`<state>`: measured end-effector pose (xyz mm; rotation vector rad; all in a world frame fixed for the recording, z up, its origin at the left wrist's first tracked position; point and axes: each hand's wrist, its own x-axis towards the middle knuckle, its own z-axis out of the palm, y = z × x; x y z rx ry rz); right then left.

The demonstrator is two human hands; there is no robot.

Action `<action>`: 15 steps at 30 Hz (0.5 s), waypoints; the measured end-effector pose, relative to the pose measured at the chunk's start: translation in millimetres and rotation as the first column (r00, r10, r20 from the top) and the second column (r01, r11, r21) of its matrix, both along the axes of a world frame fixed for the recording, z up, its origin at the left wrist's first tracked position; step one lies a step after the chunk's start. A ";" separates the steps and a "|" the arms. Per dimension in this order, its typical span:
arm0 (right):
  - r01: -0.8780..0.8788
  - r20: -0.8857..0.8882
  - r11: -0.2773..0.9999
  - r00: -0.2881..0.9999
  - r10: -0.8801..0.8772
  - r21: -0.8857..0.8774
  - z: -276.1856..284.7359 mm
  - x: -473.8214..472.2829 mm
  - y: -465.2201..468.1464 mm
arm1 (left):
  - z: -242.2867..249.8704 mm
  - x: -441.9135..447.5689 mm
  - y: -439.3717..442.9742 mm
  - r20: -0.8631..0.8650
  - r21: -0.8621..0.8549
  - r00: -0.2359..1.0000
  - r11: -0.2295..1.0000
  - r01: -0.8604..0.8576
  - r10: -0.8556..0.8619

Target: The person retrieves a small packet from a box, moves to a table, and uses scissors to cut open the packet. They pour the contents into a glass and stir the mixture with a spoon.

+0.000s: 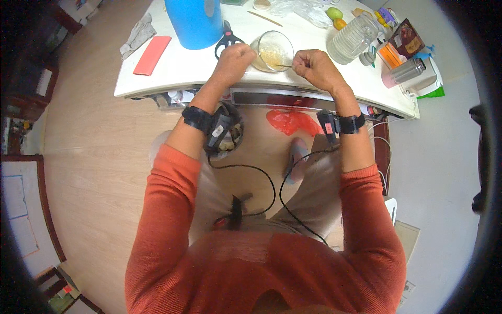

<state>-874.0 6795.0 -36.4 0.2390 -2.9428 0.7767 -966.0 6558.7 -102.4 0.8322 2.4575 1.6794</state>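
A clear glass vessel (289, 41) stands near the desk's front edge, tilted in this view, with a yellowish, grainy content at its bottom. My left hand (234, 62), its fingers curled, is at the vessel's left side; the fingertips are hidden, so whether it grips the glass is unclear. On the other side, my right hand (315, 67) pinches a thin stick-like utensil (285, 66). Its far end shows against the yellowish content. Black-handled scissors (231, 38) lie just beyond my left hand.
On the white desk (184, 70) are a blue container (196, 23), a coral-coloured flat case (152, 55), a grey cloth (138, 35), a wooden stick (264, 18), a ribbed clear jug (349, 41) and a tumbler (406, 71). Black cables (251, 167) hang from both wrist devices.
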 end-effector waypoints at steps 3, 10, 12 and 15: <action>-0.014 -0.266 0.988 0.964 -0.028 -0.154 2.2 1.0 -3.2 | 2.8 3.5 -1.4 -0.018 -0.035 1.000 0.999 -0.019 0.018; 0.017 -0.274 0.994 0.961 -0.046 -0.108 5.8 4.5 -3.2 | 3.4 11.6 0.8 -0.104 -0.007 0.994 1.000 -0.026 0.025; 0.029 -0.191 0.999 0.981 -0.020 0.044 6.0 4.5 -2.6 | 3.1 13.1 1.4 -0.138 0.027 0.989 0.999 -0.042 0.045; 0.019 -0.136 1.000 0.990 -0.020 -0.011 5.8 3.2 -1.3 | 3.0 14.3 2.0 -0.115 -0.006 0.993 0.999 -0.037 0.037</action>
